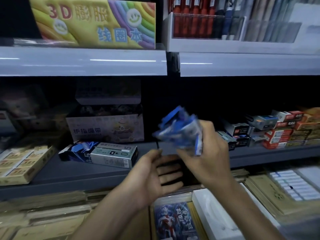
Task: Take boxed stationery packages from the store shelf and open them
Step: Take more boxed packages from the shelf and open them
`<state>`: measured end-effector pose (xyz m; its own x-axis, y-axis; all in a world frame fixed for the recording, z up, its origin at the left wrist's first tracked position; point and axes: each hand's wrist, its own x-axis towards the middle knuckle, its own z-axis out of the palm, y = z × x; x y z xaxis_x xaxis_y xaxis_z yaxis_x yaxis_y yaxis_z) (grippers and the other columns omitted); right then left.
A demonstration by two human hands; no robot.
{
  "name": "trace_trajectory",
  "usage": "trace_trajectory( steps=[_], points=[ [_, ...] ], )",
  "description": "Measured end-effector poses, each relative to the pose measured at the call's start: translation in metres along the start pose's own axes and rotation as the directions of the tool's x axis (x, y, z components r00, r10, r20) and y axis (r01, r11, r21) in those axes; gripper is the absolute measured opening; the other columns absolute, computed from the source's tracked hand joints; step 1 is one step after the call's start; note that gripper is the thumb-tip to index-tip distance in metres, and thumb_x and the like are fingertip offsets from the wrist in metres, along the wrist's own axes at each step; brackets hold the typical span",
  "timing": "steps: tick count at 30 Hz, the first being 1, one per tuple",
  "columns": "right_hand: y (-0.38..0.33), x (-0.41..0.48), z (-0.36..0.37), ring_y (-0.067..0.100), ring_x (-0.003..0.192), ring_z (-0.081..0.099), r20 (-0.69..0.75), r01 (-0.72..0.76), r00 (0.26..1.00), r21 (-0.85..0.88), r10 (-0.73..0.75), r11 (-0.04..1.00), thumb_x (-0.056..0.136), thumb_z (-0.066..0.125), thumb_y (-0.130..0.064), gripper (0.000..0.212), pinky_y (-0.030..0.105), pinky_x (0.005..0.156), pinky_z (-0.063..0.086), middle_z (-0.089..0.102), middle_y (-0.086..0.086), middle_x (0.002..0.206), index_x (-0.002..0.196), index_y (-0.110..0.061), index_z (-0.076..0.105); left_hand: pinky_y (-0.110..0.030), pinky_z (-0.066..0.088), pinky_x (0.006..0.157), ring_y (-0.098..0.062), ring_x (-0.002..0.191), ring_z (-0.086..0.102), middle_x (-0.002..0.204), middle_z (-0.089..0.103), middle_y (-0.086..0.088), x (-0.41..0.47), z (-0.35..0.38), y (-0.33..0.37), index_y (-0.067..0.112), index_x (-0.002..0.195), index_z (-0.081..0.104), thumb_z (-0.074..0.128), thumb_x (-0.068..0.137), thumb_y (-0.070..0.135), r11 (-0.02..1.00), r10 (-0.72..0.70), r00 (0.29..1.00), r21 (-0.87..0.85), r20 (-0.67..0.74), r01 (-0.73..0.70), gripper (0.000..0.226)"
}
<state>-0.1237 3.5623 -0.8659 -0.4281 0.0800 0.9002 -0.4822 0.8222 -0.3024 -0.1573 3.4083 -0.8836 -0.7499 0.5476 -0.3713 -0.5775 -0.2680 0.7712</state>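
Blue-and-white cardboard is what catches the eye: a small blue-and-white box (180,130), smeared by motion, held up in front of the middle shelf (69,172) and clear of it. The person's right hand (207,153) grips it from the side, fingers curled round its lower end. A blue flap appears to stand up at its top, though the blur makes it hard to be sure. The left hand (155,172) lies just below and to the left, palm up, fingers spread and relaxed, gripping nothing that I can make out. A thin dark sliver shows near its thumb tip, too blurred to name.

On the shelf behind, a grey pen refill box (110,154) marked 0.5 lies on its side, its left end flap open. Stacks of red and white boxes (277,134) sit well off to the right.

To my eye the package is already off the shelf and the opening step is under way. Next, the free hand probably needs to come up, steady the box and pull the flap fully back, or catch what slides out.
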Motion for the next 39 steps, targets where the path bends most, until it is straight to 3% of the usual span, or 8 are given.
trace_trajectory(
  steps=[3,8,15,23,27,31,35,39],
  points=[
    [0.021,-0.010,-0.007,0.032,0.065,0.056,0.163,0.433,0.901,-0.261,-0.402,0.863,0.099,0.057,-0.010,0.014,0.041,0.058,0.046,0.060,0.012,0.079,0.099,0.000,0.066,-0.060,0.047,0.105,-0.046,0.116,0.067,0.127,0.068,-0.026,-0.023,-0.015,0.021,0.005,0.123,0.074,0.054,0.091,0.057,0.992,-0.083,0.980,0.104,0.182,0.064,0.064],
    [0.020,-0.038,0.000,0.028,0.061,0.045,0.400,0.714,0.690,-0.239,-0.603,0.659,0.107,0.044,-0.008,0.016,0.041,0.054,0.040,0.051,0.007,0.073,0.101,-0.004,0.058,-0.047,0.060,0.090,-0.033,0.091,0.076,0.113,0.071,-0.023,-0.035,-0.040,0.022,0.001,0.120,0.071,0.072,0.083,0.066,0.898,-0.365,0.859,0.377,0.358,0.225,0.075],
    [0.013,-0.061,0.007,0.024,0.060,0.046,0.415,0.728,0.647,-0.085,-0.640,0.680,0.102,0.041,-0.006,0.012,0.039,0.058,0.047,0.052,0.004,0.072,0.109,-0.008,0.050,-0.038,0.059,0.095,-0.028,0.108,0.073,0.118,0.074,-0.017,-0.035,-0.048,-0.011,0.005,0.117,0.075,0.087,0.075,0.045,0.842,-0.504,0.753,0.435,0.424,0.319,0.059],
    [0.009,-0.065,0.013,0.031,0.072,0.059,0.424,0.720,0.633,-0.015,-0.648,0.694,0.099,0.054,-0.003,0.020,0.044,0.083,0.053,0.064,0.011,0.085,0.119,-0.003,0.053,-0.015,0.035,0.043,-0.004,0.043,0.044,0.057,0.046,0.008,-0.031,-0.040,-0.029,0.017,0.077,0.055,0.067,0.074,0.015,0.804,-0.559,0.777,0.417,0.289,0.424,0.013],
    [0.013,-0.063,0.009,0.031,0.116,0.065,0.500,0.713,0.639,-0.100,-0.585,0.694,0.103,0.051,-0.008,0.038,0.049,0.115,0.041,0.070,0.010,0.119,0.141,-0.007,0.048,-0.016,0.024,0.041,-0.004,0.038,0.030,0.054,0.031,0.010,-0.038,-0.036,-0.034,0.023,0.070,0.043,0.060,0.067,0.018,0.836,-0.445,0.869,0.449,0.217,0.316,0.018],
    [0.023,-0.058,-0.017,0.035,0.146,0.043,0.483,0.501,0.810,-0.275,-0.333,0.821,0.088,0.078,-0.018,0.081,0.055,0.122,0.030,0.050,0.016,0.153,0.155,-0.006,0.034,-0.020,0.028,0.043,-0.009,0.042,0.035,0.058,0.040,0.004,-0.039,-0.047,-0.042,0.014,0.078,0.054,0.063,0.066,0.017,0.908,-0.116,0.991,0.411,0.066,0.079,0.016],
    [0.005,-0.058,-0.034,0.020,0.121,0.055,0.178,-0.126,0.973,-0.136,0.150,0.983,0.085,0.082,-0.026,0.057,0.030,0.106,0.043,0.054,0.005,0.128,0.135,-0.015,0.057,-0.031,0.036,0.056,-0.017,0.057,0.046,0.061,0.048,0.001,-0.038,-0.051,-0.042,0.014,0.077,0.055,0.072,0.065,0.028,0.791,0.301,0.949,0.580,-0.098,-0.191,0.025],
    [-0.026,-0.059,-0.023,0.001,0.113,0.066,0.581,-0.870,0.492,0.300,0.648,0.392,0.061,0.094,-0.054,0.079,0.033,0.096,0.053,0.067,-0.011,0.126,0.130,-0.035,0.061,-0.031,0.044,0.047,-0.015,0.048,0.052,0.058,0.059,0.003,-0.038,-0.034,-0.046,0.013,0.079,0.061,0.072,0.066,0.031,0.497,0.568,0.819,0.827,-0.079,-0.265,0.025]
  ],
)
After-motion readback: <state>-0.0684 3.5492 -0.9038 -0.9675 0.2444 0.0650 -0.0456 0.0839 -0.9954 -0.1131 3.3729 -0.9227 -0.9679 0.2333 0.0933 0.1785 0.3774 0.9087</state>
